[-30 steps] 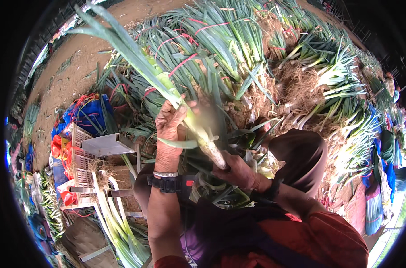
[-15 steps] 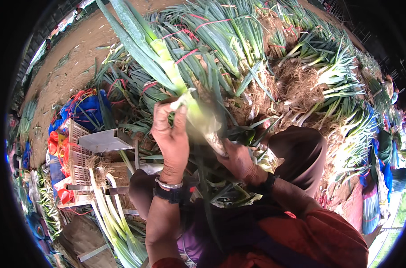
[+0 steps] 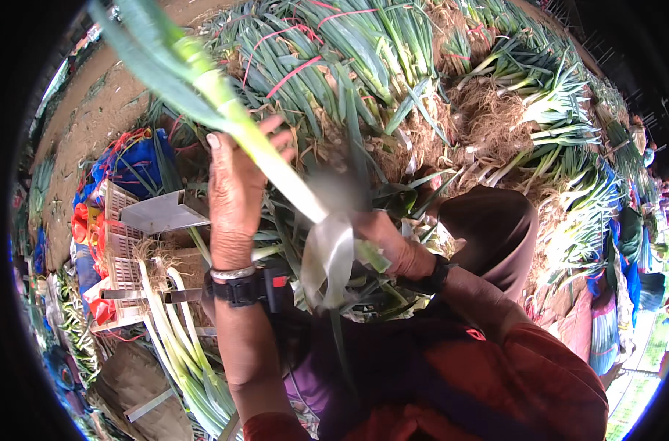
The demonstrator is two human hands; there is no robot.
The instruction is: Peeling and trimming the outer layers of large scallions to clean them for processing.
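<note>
A long leek (image 3: 253,140) slants across the view, green leaves at the upper left and white shaft toward the middle. My left hand (image 3: 235,184) is open beneath it, fingers and thumb spread, with the shaft lying across the fingers. At the shaft's lower end hangs a loose, pale outer leaf (image 3: 328,253), smeared by motion. My right hand (image 3: 393,242) is closed beside that end, on the peeled leaf as far as the blur shows. A short green piece (image 3: 373,256) shows by its fingers. The right fingertips are partly hidden.
Tied leek bundles (image 3: 334,44) pile up ahead, with rooty leeks (image 3: 492,121) to the right. At left stand a pale plastic crate (image 3: 125,242), a metal plate (image 3: 162,213) and a blue bag (image 3: 140,162). Several white-shafted leeks (image 3: 180,338) lie by my left forearm.
The leek has moved up and left, with its outer leaf now hanging loose. My left hand has shifted left and gone from pinching to open. My right hand has stayed near the lower end.
</note>
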